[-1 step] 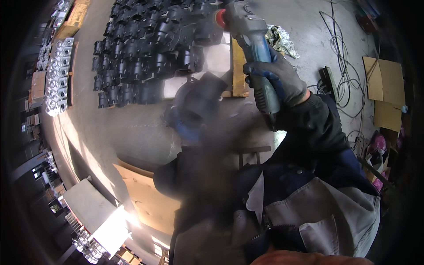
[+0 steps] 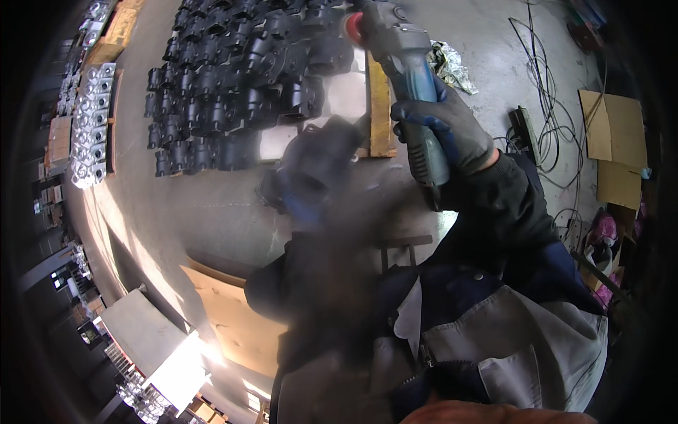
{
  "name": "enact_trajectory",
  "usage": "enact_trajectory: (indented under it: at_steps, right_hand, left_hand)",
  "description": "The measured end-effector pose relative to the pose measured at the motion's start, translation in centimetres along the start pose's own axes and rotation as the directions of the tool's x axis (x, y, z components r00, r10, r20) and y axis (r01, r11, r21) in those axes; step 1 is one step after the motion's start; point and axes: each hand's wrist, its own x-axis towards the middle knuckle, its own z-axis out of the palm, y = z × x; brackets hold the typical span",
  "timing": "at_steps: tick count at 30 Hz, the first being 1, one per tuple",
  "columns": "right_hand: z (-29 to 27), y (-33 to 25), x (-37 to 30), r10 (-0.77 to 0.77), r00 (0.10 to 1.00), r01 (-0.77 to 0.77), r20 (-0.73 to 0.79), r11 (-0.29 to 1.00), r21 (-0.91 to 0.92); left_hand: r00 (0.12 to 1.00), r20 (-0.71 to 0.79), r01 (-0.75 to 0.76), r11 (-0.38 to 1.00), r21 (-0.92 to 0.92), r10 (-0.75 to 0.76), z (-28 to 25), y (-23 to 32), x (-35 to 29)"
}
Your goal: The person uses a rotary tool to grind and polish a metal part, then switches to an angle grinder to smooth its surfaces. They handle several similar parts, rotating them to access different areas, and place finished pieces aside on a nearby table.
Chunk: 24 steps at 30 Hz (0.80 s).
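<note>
My right hand (image 2: 452,127), in a dark glove with blue on it, is wrapped round the teal-grey body of an angle grinder (image 2: 418,78). Its red disc (image 2: 354,28) points left at the far end. My left hand (image 2: 304,210), in a blue glove, grips a black cast housing (image 2: 318,159) from below, in front of my body. A dark smear over the view hides much of that hand and the housing's lower part. Disc and housing are apart in the picture.
Rows of black castings (image 2: 212,106) with pale sheets between them lie on a wooden pallet (image 2: 381,106) ahead. Cables (image 2: 547,99) loop over the floor at right, near crumpled wrapping (image 2: 454,67) and cardboard (image 2: 613,131). Silvery castings (image 2: 93,127) stand at far left; a wooden board (image 2: 236,311) lies nearer.
</note>
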Motion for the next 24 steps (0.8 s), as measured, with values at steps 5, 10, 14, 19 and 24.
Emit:
enact_trajectory:
  at_steps: [5, 10, 14, 19, 24]
  right_hand:
    - [-1.3, -1.4, -0.8, 0.008, 0.998, -0.002, -0.07, 0.996, 0.089]
    - [-2.2, -2.7, -0.9, 0.068, 0.991, -0.049, -0.114, 0.986, 0.158]
    - [-2.7, -3.0, -0.5, 0.097, 0.983, -0.068, -0.158, 0.982, 0.177]
    - [-3.0, -2.7, -0.2, 0.131, 0.977, -0.099, -0.17, 0.978, 0.184]
    - [-3.6, -2.1, -0.5, 0.099, 0.982, -0.075, -0.164, 0.987, 0.144]
  left_hand:
    - [0.745, 0.516, 0.667, 0.459, -0.587, -0.423, -1.8, -3.4, 9.8]
    - [0.84, 0.345, 0.452, 0.892, -0.016, -0.42, -2.6, -6.4, 12.8]
    - [0.731, 0.501, 0.2, 0.847, 0.493, -0.464, -6.6, -7.9, 17.6]
    - [0.689, -0.252, 0.65, 0.426, 0.629, -0.68, -12.5, -11.0, 20.5]
    - [0.967, -0.21, 0.237, 0.198, 0.951, -0.146, -12.6, -12.2, 20.4]
